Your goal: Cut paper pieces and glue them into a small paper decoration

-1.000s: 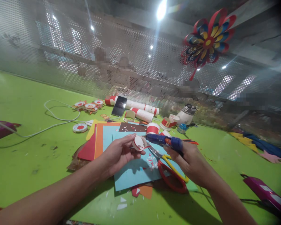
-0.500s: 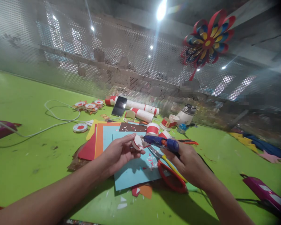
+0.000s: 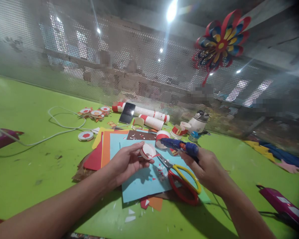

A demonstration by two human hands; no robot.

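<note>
My left hand (image 3: pixel 126 161) pinches a small red-and-white paper cup piece (image 3: pixel 147 151) above the sheets of coloured paper (image 3: pixel 139 179). My right hand (image 3: pixel 206 168) grips a blue glue gun (image 3: pixel 180 145), its nozzle pointing left and a short gap away from the cup piece. Red-and-yellow scissors (image 3: pixel 183 179) lie on the blue sheet just under my right hand.
On the green table (image 3: pixel 27 166) are stacked red-and-white paper cups (image 3: pixel 149 119), a phone (image 3: pixel 127 113), a white cable (image 3: pixel 62 126), small round cup discs (image 3: pixel 86 135) and a purple object (image 3: pixel 282 205) at the right. A paper flower (image 3: pixel 220 41) hangs on the perforated metal screen behind.
My right hand drew the glue gun back to the right, away from the cup piece it was touching. My left hand stayed almost still with the piece.
</note>
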